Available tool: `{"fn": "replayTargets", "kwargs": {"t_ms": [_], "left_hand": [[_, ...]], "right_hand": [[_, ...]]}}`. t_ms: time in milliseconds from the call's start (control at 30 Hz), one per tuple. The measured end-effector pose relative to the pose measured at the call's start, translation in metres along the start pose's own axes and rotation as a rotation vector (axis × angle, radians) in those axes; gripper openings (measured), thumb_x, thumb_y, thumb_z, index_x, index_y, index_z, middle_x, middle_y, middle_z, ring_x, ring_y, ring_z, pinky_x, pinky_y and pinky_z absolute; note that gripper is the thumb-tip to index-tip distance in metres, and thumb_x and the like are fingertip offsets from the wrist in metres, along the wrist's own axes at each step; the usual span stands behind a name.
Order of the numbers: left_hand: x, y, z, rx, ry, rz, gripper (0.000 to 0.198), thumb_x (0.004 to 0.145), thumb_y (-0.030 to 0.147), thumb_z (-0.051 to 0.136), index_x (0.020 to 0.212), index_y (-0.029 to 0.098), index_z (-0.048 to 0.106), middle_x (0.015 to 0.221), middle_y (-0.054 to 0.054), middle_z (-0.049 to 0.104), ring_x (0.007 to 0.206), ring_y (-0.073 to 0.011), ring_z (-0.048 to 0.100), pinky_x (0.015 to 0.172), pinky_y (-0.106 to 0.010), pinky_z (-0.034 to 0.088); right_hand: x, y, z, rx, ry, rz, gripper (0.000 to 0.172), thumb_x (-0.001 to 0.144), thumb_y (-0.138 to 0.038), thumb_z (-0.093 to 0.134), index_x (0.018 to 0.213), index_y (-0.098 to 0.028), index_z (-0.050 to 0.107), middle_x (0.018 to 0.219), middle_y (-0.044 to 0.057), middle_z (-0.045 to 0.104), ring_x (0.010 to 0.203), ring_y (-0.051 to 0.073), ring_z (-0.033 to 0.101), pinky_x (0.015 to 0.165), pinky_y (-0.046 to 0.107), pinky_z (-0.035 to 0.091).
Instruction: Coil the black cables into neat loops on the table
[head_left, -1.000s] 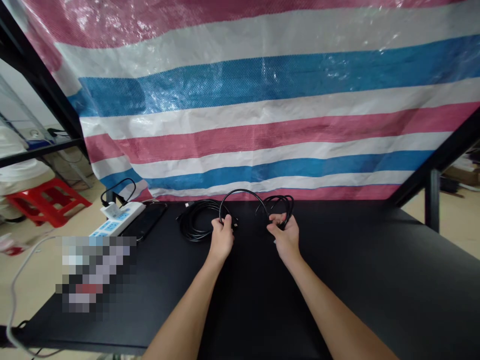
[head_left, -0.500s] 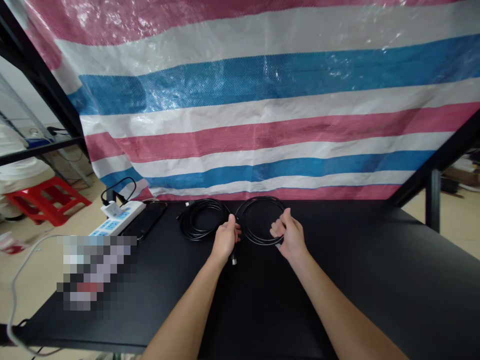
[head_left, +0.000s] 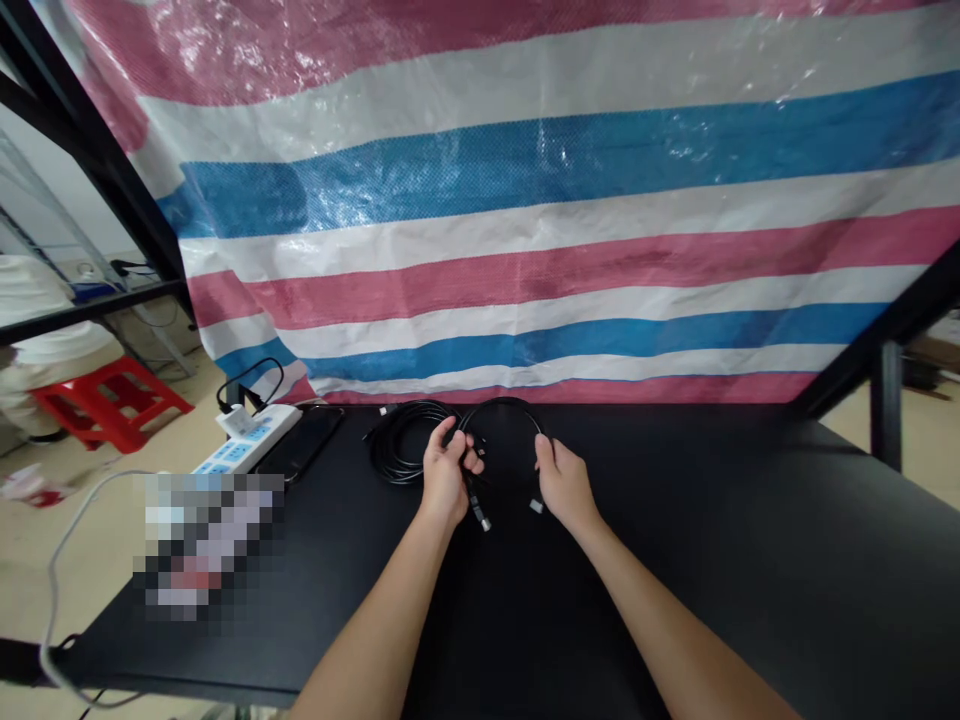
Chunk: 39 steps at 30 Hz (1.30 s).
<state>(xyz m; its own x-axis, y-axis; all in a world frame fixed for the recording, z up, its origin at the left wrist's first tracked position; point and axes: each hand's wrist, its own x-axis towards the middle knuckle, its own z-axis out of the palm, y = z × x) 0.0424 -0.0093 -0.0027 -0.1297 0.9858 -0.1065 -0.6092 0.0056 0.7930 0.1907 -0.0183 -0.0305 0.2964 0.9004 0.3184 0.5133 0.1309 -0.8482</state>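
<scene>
A black cable (head_left: 504,402) arches between my two hands over the dark tabletop. My left hand (head_left: 445,478) pinches it between thumb and fingers, with the other fingers loosely curled. Below those fingers hangs a plug with a silvery tip (head_left: 481,514). Closed around the cable's other side is my right hand (head_left: 568,484). A pale plug end (head_left: 536,506) sticks out beneath it. Left of my left hand lies a coiled black cable (head_left: 390,455), partly hidden behind that hand. I cannot tell whether the coil and the held cable are joined.
On the table (head_left: 720,560), at the left, lie a white power strip (head_left: 259,437) with a plugged-in adapter and a dark phone (head_left: 306,440). A pixelated patch covers something nearby. A striped plastic sheet (head_left: 525,240) hangs behind, between black frame posts (head_left: 885,400). A red stool (head_left: 112,400) stands beyond.
The round loop between my hands has become a single arch. My right hand has turned and moved slightly left, and its plug end shows more. My left fingers have spread somewhat.
</scene>
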Motion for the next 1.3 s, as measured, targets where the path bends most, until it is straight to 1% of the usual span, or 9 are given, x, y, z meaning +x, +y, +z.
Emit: {"fn": "replayTargets", "kwargs": {"t_ms": [167,300,467,633,867,967,1100,1200,1300], "left_hand": [[0.009,0.015,-0.008,0.168,0.016,0.080,0.033,0.065,0.038,0.074,0.081,0.017,0.054,0.055,0.008,0.046,0.039,-0.0043,0.036,0.039,-0.020,0.031],[0.019,0.032,-0.022,0.424,0.128,0.215,0.034,0.065,0.046,0.070,0.075,0.016,0.057,0.054,0.004,0.054,0.042,-0.0090,0.046,0.045,-0.024,0.037],[0.031,0.052,-0.047,0.711,0.323,0.357,0.025,0.071,0.042,0.061,0.071,0.017,0.062,0.056,-0.002,0.062,0.059,-0.0171,0.059,0.062,-0.028,0.043],[0.033,0.064,-0.060,0.919,0.491,0.378,0.019,0.077,0.035,0.052,0.075,0.019,0.064,0.072,-0.007,0.071,0.078,-0.0234,0.066,0.075,-0.032,0.045],[0.038,0.067,-0.068,1.212,0.573,0.275,0.019,0.081,0.031,0.052,0.080,0.019,0.067,0.082,-0.014,0.071,0.089,-0.0325,0.066,0.083,-0.041,0.044],[0.041,0.063,-0.068,1.363,0.574,0.177,0.023,0.083,0.028,0.051,0.090,0.017,0.070,0.091,-0.017,0.071,0.099,-0.0347,0.063,0.087,-0.045,0.044],[0.044,0.058,-0.069,1.457,0.602,0.138,0.028,0.084,0.028,0.051,0.098,0.015,0.072,0.110,-0.020,0.067,0.113,-0.0352,0.056,0.090,-0.045,0.045],[0.046,0.057,-0.074,1.445,0.586,0.194,0.029,0.081,0.025,0.055,0.101,0.012,0.071,0.115,-0.021,0.065,0.114,-0.0324,0.056,0.095,-0.041,0.044],[0.048,0.057,-0.080,1.409,0.523,0.237,0.032,0.080,0.020,0.055,0.108,0.010,0.067,0.110,-0.019,0.068,0.107,-0.0288,0.061,0.094,-0.038,0.045]], "right_hand": [[0.005,-0.008,0.006,-0.389,-0.208,-0.089,0.043,0.090,-0.046,0.032,0.061,-0.023,0.055,0.059,0.007,0.063,0.060,0.022,0.061,0.057,0.030,0.039],[0.012,-0.043,0.020,-0.594,-0.366,-0.018,0.043,0.092,-0.036,0.033,0.076,-0.018,0.067,0.078,0.015,0.071,0.074,0.024,0.066,0.062,0.031,0.042],[0.024,-0.091,0.042,-0.640,-0.410,0.071,0.046,0.094,-0.039,0.032,0.097,-0.013,0.070,0.097,0.020,0.071,0.090,0.028,0.067,0.071,0.034,0.045],[0.037,-0.112,0.067,-0.604,-0.418,0.060,0.049,0.095,-0.039,0.029,0.103,-0.012,0.070,0.104,0.021,0.069,0.096,0.029,0.067,0.075,0.036,0.047],[0.042,-0.106,0.090,-0.637,-0.450,0.053,0.038,0.092,-0.036,0.041,0.103,-0.012,0.069,0.106,0.022,0.068,0.099,0.030,0.065,0.078,0.037,0.048],[0.042,-0.097,0.094,-0.676,-0.420,0.035,0.035,0.087,-0.032,0.052,0.114,-0.012,0.063,0.108,0.020,0.066,0.099,0.029,0.065,0.078,0.037,0.049],[0.042,-0.081,0.097,-0.619,-0.340,-0.212,0.030,0.084,-0.023,0.057,0.113,-0.021,0.064,0.115,0.013,0.063,0.104,0.025,0.061,0.084,0.037,0.048],[0.043,-0.068,0.095,-0.513,-0.414,-0.433,0.015,0.085,-0.025,0.057,0.089,-0.023,0.072,0.114,0.009,0.064,0.110,0.023,0.058,0.096,0.039,0.044],[0.041,-0.055,0.091,-0.445,-0.527,-0.533,0.020,0.084,-0.036,0.059,0.075,-0.022,0.071,0.126,0.009,0.060,0.122,0.026,0.051,0.102,0.045,0.039]]}}
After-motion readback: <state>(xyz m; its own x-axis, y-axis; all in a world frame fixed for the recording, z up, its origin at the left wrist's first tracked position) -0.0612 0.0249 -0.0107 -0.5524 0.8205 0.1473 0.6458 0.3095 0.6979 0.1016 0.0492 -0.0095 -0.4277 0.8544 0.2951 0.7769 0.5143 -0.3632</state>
